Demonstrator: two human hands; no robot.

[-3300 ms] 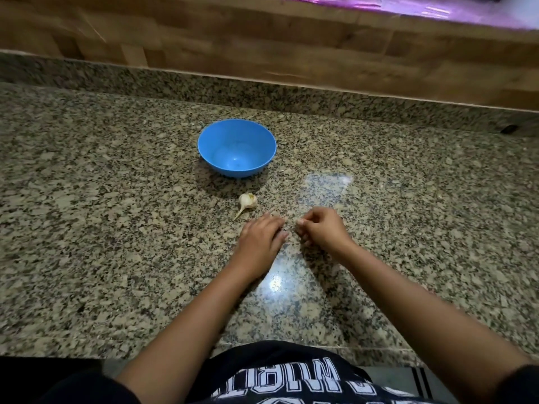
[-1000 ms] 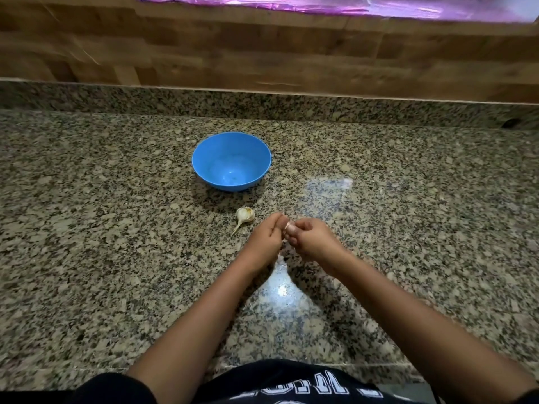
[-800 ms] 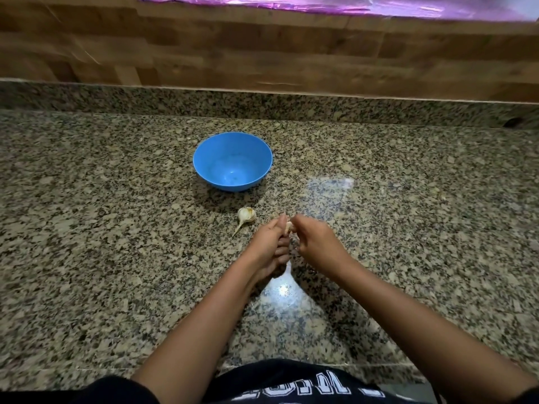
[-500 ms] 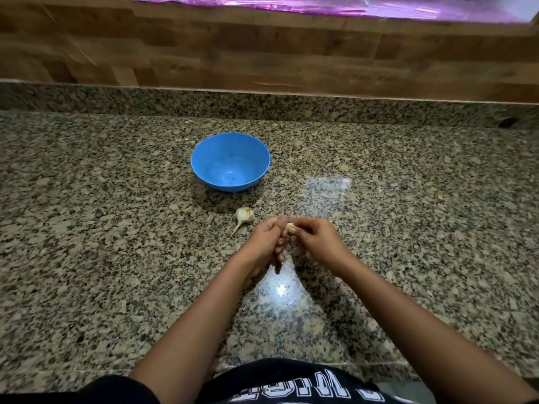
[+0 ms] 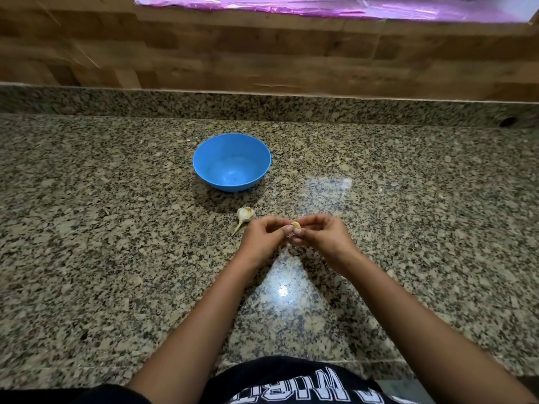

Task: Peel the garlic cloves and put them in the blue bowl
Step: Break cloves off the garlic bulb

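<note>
Garlic clove point(image 5: 296, 224), yellowish, is pinched between the fingertips of the left hand point(image 5: 264, 239) and right hand point(image 5: 322, 239), both raised just above the counter. Garlic bulb point(image 5: 245, 214) lies on the granite countertop point(image 5: 116, 258) just left of the hands. Blue bowl point(image 5: 232, 161) stands farther back, with nothing visible inside. Wood-pattern backsplash point(image 5: 262, 53) runs behind the counter, pink sheeting point(image 5: 320, 4) above it.

Light even, med-bright, src overhead: hard specular hotspot on granite counter point(image 5: 87, 258) btm-center, plus pale rectangular reflection right of blue bowl point(image 5: 232, 161). Soft shadow under bowl, cam side. Wide-angle barrel distortion, counter back edge bows toward corners. Wood wall point(image 5: 262, 53) smeared/soft, center sharp. Pink strip point(image 5: 320, 7) up top slightly blown.
</note>
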